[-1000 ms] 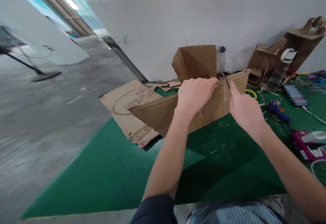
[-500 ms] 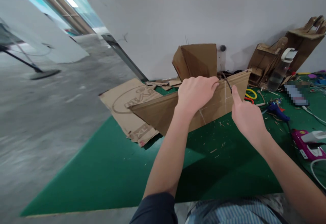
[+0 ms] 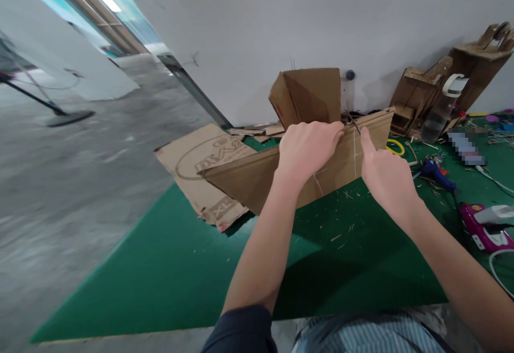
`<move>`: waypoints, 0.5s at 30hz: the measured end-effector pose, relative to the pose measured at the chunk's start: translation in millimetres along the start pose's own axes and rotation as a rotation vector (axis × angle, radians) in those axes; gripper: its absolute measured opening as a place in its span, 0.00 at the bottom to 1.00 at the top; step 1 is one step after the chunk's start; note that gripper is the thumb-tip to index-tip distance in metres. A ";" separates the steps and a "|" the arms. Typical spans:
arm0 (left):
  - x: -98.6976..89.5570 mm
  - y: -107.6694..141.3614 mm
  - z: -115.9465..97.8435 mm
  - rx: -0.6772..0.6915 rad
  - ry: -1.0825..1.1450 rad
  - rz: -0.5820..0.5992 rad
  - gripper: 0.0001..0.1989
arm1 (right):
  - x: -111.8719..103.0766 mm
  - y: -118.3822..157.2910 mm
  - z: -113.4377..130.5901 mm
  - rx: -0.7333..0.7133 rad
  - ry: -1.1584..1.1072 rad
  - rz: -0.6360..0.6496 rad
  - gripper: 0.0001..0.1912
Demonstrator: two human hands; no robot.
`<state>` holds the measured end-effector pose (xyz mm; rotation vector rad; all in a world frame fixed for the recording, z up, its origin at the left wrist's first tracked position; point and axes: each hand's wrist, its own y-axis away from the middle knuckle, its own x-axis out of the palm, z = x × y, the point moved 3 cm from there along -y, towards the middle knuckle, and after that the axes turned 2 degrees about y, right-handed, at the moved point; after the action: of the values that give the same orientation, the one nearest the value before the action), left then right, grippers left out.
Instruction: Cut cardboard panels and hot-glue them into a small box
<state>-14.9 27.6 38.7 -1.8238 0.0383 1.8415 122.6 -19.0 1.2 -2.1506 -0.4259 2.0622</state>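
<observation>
A long cardboard piece (image 3: pixel 337 168) with white lines drawn on its face stands on edge, tilted, above the green table. Over its top edge are wrapped the fingers of my left hand (image 3: pixel 307 147). My right hand (image 3: pixel 385 179) is closed round a thin dark blade (image 3: pixel 354 122), its index finger stretched along it; the handle is hidden in my palm. The blade crosses the cardboard's top edge, just right of my left hand. Behind stands an open cardboard box (image 3: pixel 315 96).
Flat printed cardboard (image 3: pixel 212 173) lies at the left. Toward the right are yellow-handled scissors (image 3: pixel 395 147), a blue glue gun (image 3: pixel 437 173), a water bottle (image 3: pixel 444 107), a phone (image 3: pixel 466 148), a magenta power strip (image 3: pixel 485 230) and cardboard models (image 3: pixel 420 93). A white partition (image 3: pixel 249 47) rises behind.
My right hand has moved slightly up and left along with the blade, which now lies flatter across the cardboard's edge. My left hand keeps its hold on the cardboard.
</observation>
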 end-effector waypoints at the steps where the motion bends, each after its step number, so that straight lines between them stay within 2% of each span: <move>1: 0.1 -0.1 0.2 -0.002 0.002 0.004 0.21 | 1.1 0.1 -0.3 0.001 0.000 0.002 0.40; 9: -1.2 -1.0 2.1 -0.067 0.042 0.004 0.21 | 21.3 10.6 -1.6 0.028 0.013 0.023 0.42; 15: -1.1 -0.3 1.1 -0.068 0.057 0.006 0.21 | 27.7 16.2 -0.2 0.048 0.044 0.061 0.40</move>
<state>-15.9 27.9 39.9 -1.9247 0.0023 1.8147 125.3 -26.3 -30.0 -2.2027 -0.3056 2.0306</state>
